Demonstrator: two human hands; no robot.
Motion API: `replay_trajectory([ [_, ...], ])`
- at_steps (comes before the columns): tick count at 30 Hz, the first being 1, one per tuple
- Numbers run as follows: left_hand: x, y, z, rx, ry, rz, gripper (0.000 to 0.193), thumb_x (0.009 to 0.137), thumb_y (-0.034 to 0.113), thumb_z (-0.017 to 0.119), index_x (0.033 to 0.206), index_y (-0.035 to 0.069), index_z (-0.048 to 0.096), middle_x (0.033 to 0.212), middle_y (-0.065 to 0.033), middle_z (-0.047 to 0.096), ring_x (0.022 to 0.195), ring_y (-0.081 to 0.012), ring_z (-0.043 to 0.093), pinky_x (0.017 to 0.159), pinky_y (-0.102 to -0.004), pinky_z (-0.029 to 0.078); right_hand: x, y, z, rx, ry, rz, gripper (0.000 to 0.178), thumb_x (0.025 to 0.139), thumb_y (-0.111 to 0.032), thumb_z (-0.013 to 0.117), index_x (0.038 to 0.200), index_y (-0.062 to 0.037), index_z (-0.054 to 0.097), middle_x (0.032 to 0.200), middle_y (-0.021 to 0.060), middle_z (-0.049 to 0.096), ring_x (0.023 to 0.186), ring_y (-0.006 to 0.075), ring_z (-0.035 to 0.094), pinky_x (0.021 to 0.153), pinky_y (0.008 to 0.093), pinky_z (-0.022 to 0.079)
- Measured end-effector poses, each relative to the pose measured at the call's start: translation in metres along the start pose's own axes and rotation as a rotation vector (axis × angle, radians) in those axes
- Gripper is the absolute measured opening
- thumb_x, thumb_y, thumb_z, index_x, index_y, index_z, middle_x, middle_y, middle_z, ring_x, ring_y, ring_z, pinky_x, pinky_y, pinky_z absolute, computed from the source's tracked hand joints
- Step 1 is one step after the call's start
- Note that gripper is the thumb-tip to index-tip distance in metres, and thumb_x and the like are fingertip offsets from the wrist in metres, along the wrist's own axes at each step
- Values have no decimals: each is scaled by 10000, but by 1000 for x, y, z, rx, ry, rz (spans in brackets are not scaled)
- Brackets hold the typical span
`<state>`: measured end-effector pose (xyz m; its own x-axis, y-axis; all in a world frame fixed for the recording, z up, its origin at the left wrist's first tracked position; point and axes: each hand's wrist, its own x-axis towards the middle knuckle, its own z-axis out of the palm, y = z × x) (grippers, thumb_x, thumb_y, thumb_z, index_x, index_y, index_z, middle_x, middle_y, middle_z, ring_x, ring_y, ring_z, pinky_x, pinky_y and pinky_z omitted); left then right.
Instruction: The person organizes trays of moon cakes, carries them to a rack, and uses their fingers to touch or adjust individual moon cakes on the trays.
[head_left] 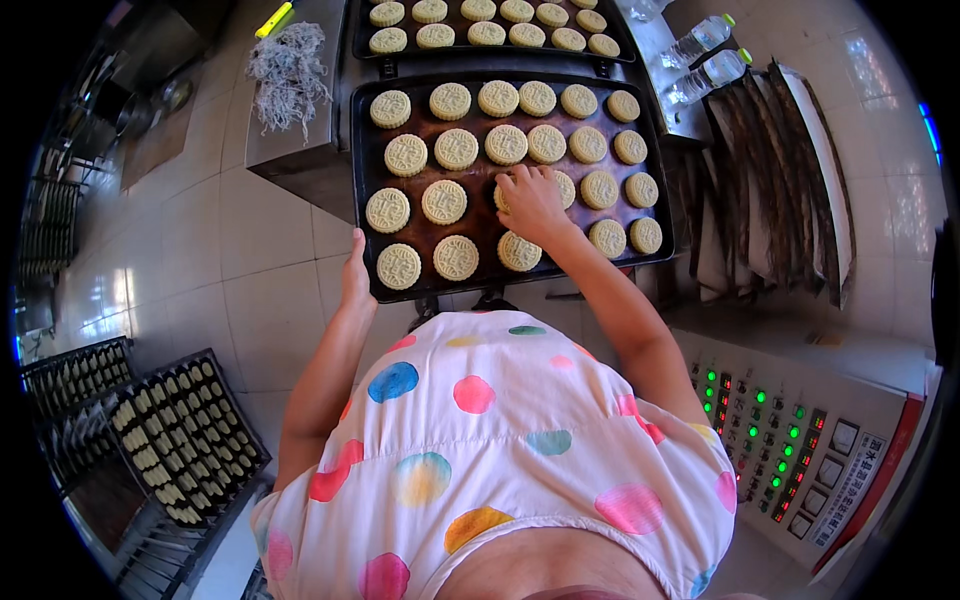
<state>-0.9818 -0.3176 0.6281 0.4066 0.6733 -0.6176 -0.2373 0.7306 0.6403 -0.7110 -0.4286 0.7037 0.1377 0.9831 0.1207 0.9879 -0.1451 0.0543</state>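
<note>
A dark baking tray (425, 275) holds rows of round, pale yellow mooncakes (456, 257) with stamped tops and fluted edges. My left hand (357, 280) grips the tray's near left corner, thumb along the outer side; its other fingers are mostly hidden. Over the middle of the tray reaches my right hand (535, 205), its fingers curled round a mooncake (502, 198) in the second row from me. That cake is partly covered by the hand, and the forearm crosses the front row.
Beyond lies a second tray of mooncakes (486, 34). A grey rag (288, 75) rests on the metal table (300, 145) at left. Plastic bottles (722, 72) and upright stacked boards (770, 180) stand right, above a control panel (790, 440). Racked trays (185, 435) are lower left.
</note>
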Motion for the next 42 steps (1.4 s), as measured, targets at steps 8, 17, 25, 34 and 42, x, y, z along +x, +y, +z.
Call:
replay_trajectory([
  [8, 11, -5, -10, 52, 84, -11, 567, 857, 478, 561, 1171, 7, 539, 1104, -101, 620, 949, -199, 625, 840, -342, 503, 10, 5, -3, 89, 173, -200, 476, 691, -279, 700, 1102, -88, 553, 1022, 112, 554, 962, 272, 542, 873, 412, 377],
  [17, -2, 2, 0, 102, 132, -53, 642, 828, 525, 575, 1156, -25, 533, 1095, -128, 618, 945, -217, 627, 836, -353, 506, 91, -40, -6, 182, 192, -196, 484, 718, -419, 672, 1028, -62, 572, 907, 109, 597, 870, 274, 586, 753, 392, 421],
  [25, 1, -2, -2, 87, 64, 5, 674, 852, 545, 524, 1137, -66, 525, 1085, -145, 612, 932, -221, 627, 814, -341, 510, 152, -88, 17, 43, -76, -102, 558, 699, -486, 664, 1064, -75, 568, 984, 109, 589, 927, 272, 567, 778, 397, 412],
  [34, -4, 1, 3, 39, 12, -18, 660, 863, 527, 517, 1170, -57, 499, 1111, -151, 601, 957, -230, 624, 833, -350, 512, 152, -105, 20, -48, -53, -79, 414, 664, -326, 698, 980, -89, 571, 956, 123, 560, 902, 265, 556, 761, 391, 403],
  [42, 0, -2, -2, 107, 51, 9, 691, 865, 553, 494, 1155, -74, 508, 1077, -148, 612, 929, -211, 632, 808, -331, 519, 145, -92, 18, 200, 139, -107, 505, 690, -374, 694, 1081, -86, 557, 1034, 122, 565, 956, 285, 551, 828, 406, 404],
])
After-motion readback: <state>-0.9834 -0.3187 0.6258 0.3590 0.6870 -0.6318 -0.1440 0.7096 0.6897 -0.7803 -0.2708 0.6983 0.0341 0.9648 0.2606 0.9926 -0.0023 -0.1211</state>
